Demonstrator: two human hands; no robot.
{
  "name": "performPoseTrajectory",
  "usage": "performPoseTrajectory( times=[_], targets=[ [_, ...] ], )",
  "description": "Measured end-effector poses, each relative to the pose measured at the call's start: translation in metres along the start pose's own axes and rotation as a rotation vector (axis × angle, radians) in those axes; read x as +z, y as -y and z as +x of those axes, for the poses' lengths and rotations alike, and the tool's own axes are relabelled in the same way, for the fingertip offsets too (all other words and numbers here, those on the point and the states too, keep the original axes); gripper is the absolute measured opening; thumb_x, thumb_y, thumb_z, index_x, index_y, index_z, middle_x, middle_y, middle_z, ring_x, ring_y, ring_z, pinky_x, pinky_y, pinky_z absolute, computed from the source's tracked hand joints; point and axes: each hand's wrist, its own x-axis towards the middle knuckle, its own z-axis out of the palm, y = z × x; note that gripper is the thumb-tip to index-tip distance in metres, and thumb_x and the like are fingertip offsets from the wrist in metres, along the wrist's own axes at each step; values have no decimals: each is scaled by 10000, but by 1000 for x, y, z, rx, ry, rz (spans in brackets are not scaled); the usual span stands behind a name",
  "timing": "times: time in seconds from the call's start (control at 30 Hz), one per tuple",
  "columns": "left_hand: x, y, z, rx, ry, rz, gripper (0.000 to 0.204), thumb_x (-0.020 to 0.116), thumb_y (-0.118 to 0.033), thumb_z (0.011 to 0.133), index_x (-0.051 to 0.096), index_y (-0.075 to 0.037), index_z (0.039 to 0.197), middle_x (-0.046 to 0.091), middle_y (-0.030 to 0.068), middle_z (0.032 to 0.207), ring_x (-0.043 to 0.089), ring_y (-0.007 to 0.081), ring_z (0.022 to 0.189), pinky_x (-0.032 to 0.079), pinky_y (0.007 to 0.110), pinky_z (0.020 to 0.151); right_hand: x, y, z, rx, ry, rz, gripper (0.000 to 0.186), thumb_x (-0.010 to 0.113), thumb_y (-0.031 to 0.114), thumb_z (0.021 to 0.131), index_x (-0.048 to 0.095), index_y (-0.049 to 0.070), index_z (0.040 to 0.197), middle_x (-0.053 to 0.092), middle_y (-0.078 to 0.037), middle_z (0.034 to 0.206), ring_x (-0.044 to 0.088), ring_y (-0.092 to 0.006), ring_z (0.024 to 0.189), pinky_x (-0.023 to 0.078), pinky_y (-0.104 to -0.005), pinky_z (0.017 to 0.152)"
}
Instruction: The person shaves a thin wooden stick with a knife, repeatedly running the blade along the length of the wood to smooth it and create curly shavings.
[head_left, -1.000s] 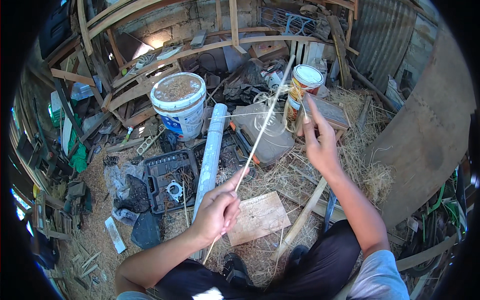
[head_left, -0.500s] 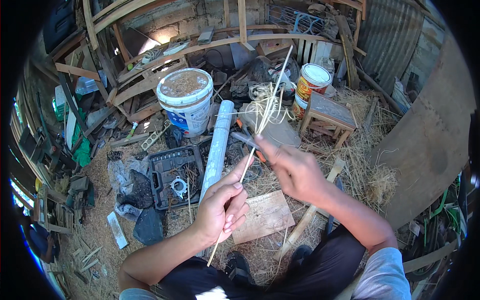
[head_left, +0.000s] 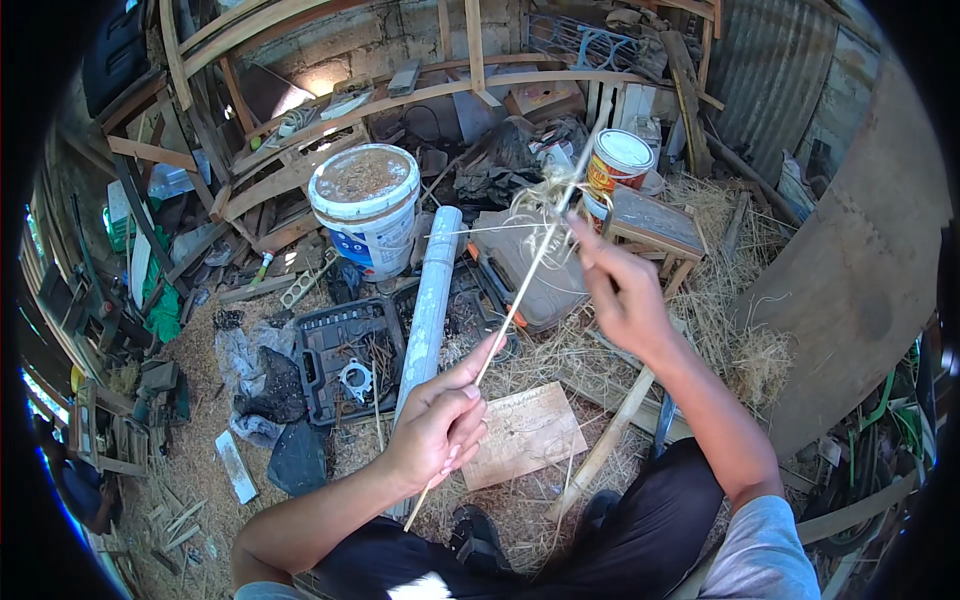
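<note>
My left hand [head_left: 437, 428] is closed around a thin pale wooden strip [head_left: 516, 303], thumb on top. The strip slants from near my lap up and away to the right. Curled shavings [head_left: 548, 198] cling around its far part. Close to those curls, my right hand [head_left: 628, 292] is closed with the index finger stretched along the strip. A grey knife blade shows at this hand in the earlier picture; now it is blurred and hardly visible, and the handle is hidden by the fingers.
Beyond my hands stand a white bucket [head_left: 366, 240], a paint can [head_left: 618, 165] and a small wooden stool [head_left: 652, 222]. A grey pipe [head_left: 428, 310] lies beside an open tool case [head_left: 345, 350]. A wooden board [head_left: 525, 437] lies before my feet among straw-like shavings.
My right hand has moved outward along the strip, up and to the right. The strip now leans further right, its curls shifting along. My left hand keeps its grip, slightly lower.
</note>
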Motion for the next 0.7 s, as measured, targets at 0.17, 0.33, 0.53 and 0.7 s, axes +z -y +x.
performPoseTrajectory(
  times=[0.17, 0.33, 0.53, 0.7],
  targets=[
    [4, -7, 2, 4, -25, -22, 592, 344, -122, 960, 244, -123, 1544, 283, -36, 471, 263, 64, 357, 287, 205, 339, 7, 35, -17, -316, 269, 84, 659, 574, -83, 770, 535, 113, 1398, 579, -113, 705, 558, -235, 594, 492, -375, 608],
    [6, -6, 7, -15, -35, 8, 591, 341, -124, 962, 244, -128, 1544, 284, -33, 469, 265, 63, 355, 287, 205, 337, 13, 22, -18, -215, 136, 64, 714, 565, -69, 777, 495, 189, 1439, 555, -88, 670, 544, -201, 546, 489, -367, 549],
    [2, 1, 3, 2, -33, 59, 594, 341, -130, 961, 238, -118, 1545, 280, -31, 476, 261, 64, 357, 294, 206, 344, 5, 2, -2, -302, 166, -100, 605, 517, -80, 810, 532, 100, 1388, 615, -89, 724, 596, -214, 604, 530, -335, 618],
    [-2, 3, 3, -46, 40, 43, 569, 319, -90, 983, 241, -118, 1546, 296, -38, 514, 294, 58, 400, 314, 204, 384, -1, -15, 0, 54, -48, 162, 446, 477, -103, 829, 607, 2, 1242, 678, -122, 878, 587, -202, 639, 505, -375, 628]
  ],
)
